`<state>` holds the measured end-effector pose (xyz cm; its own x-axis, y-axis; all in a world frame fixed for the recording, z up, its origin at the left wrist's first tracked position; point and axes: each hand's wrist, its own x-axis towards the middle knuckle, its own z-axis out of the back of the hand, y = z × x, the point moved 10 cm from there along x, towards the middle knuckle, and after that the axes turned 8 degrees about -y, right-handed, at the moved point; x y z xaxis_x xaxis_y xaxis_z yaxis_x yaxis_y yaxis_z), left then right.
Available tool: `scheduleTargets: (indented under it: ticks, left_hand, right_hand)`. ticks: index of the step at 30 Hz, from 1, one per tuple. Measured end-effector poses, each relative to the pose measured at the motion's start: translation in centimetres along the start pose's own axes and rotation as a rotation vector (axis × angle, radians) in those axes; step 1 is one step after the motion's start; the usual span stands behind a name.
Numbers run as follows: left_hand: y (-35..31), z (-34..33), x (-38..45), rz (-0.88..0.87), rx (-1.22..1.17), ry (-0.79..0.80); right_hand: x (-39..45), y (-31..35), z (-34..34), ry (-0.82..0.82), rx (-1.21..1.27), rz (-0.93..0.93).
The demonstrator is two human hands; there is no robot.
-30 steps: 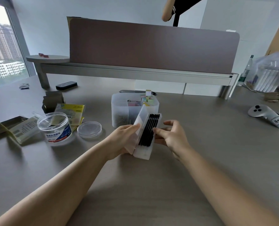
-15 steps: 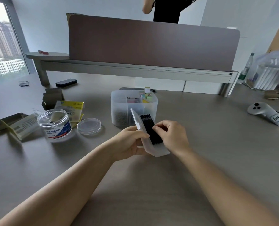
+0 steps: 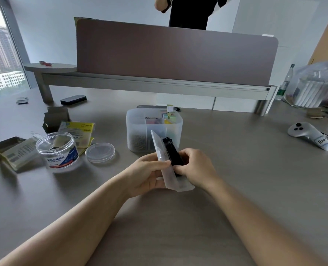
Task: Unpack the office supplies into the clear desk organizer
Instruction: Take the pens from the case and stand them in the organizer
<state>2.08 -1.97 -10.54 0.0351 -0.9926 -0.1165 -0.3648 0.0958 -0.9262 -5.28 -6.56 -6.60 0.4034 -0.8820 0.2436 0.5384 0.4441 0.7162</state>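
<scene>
A frosted plastic case [image 3: 166, 166] of black pens [image 3: 172, 152] is held tilted just above the desk [image 3: 236, 189], near its middle and just in front of the clear desk organizer [image 3: 154, 129]. The organizer stands toward the desk's far edge, with small coloured boxes in its rear compartments and a dark mass of small items in its front left one.

The left hand [image 3: 145, 175] grips the case from the left side, thumb laid along its open lid. The right hand [image 3: 195, 167] has its fingers curled round the bundle of pens. Both forearms reach in from the near edge.

Toward the left edge stand an open clear jar [image 3: 57, 150], its lid [image 3: 100, 152] and yellow packets [image 3: 76, 129]. A white controller [image 3: 309, 135] lies near the right edge. A brown divider panel [image 3: 176, 54] runs along the far edge, with a person standing behind it and a window at far left.
</scene>
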Motion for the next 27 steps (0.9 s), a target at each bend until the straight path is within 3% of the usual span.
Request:
scheduleTargets:
  ticks: [9, 13, 18, 27]
  left_hand:
    - [-0.5, -0.6, 0.0, -0.032, -0.01, 0.002]
    - [-0.3, -1.2, -0.2, -0.024, -0.043, 0.024]
    - [0.4, -1.5, -0.2, 0.023, -0.072, 0.037]
    - [0.6, -0.5, 0.3, 0.085, -0.147, -0.055]
  right_hand:
    - [0.1, 0.2, 0.2, -0.059, 0.006, 0.023]
    - [0.3, -0.2, 0.8, -0.117, -0.116, 0.005]
    - [0.2, -0.7, 0.8, -0.046, -0.144, -0.088]
    - [0.0, 0.0, 1.1, -0.041, -0.111, -0.048]
